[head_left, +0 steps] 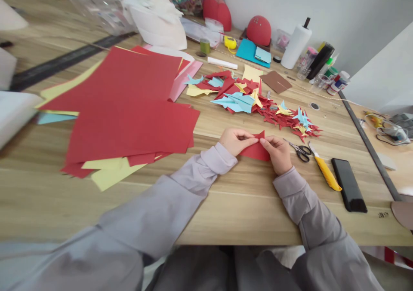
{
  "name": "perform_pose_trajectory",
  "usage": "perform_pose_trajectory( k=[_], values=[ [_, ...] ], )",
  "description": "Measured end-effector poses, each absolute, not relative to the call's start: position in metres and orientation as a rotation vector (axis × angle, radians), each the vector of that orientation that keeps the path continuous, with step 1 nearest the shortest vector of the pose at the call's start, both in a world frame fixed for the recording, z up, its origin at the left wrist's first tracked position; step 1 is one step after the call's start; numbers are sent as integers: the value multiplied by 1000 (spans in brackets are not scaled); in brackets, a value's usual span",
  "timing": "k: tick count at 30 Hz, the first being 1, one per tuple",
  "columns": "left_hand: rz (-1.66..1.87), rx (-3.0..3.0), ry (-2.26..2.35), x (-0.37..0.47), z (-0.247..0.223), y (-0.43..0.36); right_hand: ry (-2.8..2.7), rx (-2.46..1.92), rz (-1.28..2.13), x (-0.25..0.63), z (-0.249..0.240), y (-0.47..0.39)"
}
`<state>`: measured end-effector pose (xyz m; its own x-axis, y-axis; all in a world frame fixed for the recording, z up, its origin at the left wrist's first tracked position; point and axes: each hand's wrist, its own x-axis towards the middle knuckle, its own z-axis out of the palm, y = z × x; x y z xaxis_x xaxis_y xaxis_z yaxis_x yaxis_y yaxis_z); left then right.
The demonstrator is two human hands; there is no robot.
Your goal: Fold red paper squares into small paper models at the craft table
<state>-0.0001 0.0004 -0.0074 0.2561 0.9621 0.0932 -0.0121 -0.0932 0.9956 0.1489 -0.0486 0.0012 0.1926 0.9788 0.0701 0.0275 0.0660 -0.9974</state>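
Two grips, left hand [236,142] and right hand [278,153], pinch red paper [256,152], well apart from the near table edge [238,242].

OK so the left hand [237,141] and right hand [278,153] are both pinching the small red paper piece [254,152] near its pointed top. With that as clock centre, on the wood-grain desk [245,205]: messy folded red, blue and yellow paper shapes [237,102] around 10 to 2 o'clock, black-handled metal scissors [302,153] at 3, yellow-handled utility knife [325,172] and flat black phone [349,185] roughly 4, big red paper sheets [129,119] toward 9.
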Motion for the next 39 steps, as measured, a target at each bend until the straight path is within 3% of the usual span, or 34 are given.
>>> perform_pose_trajectory(
  k=[39],
  values=[
    [1064,1130,888,3,-2,1,-1062,-1271,957,149,-4,-46]
  ],
)
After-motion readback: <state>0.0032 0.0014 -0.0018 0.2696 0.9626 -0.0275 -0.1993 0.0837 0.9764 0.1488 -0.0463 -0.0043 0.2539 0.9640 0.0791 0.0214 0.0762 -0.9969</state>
